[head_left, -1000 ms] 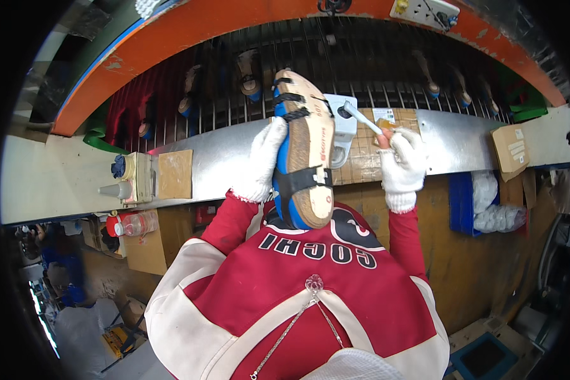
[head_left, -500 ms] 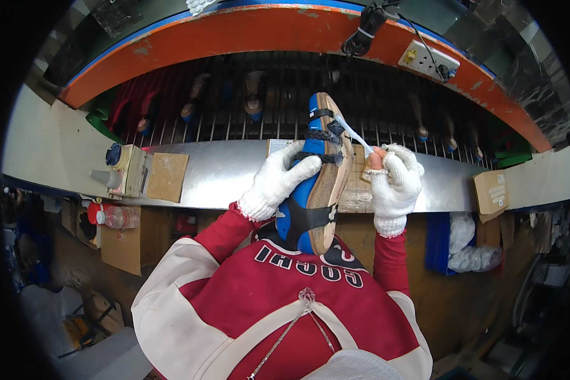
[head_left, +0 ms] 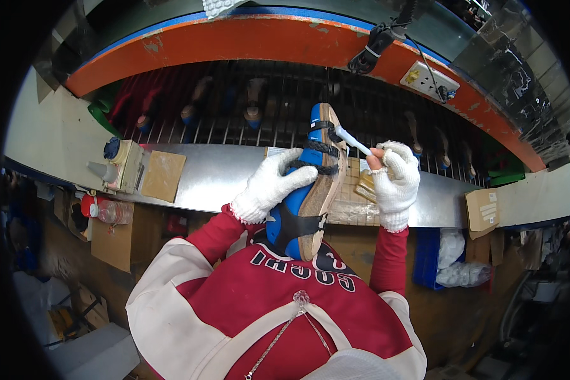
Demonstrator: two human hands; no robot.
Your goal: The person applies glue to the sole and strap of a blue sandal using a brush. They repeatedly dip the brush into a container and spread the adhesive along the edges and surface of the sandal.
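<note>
My left hand, in a white knit glove, is closed around a sandal on a blue shoe last. The sandal has black straps, some braided, and a tan cork-like sole; it stands on its side edge, toe pointing away from me. In my gloved right hand, bare thumb and fingertip pinch a slim white brush-like tool. Its far end touches the sole edge and strap near the toe; the tip itself is too small to make out.
Beyond the metal ledge, a rack of rods carries several lasts under an orange beam. At left are a cream container with a dark blue cap and a cardboard piece. A small carton lies right, above a blue crate.
The view has shifted slightly. The white tool lies at a flatter angle against the sole edge near the toe. Both hands keep their holds.
</note>
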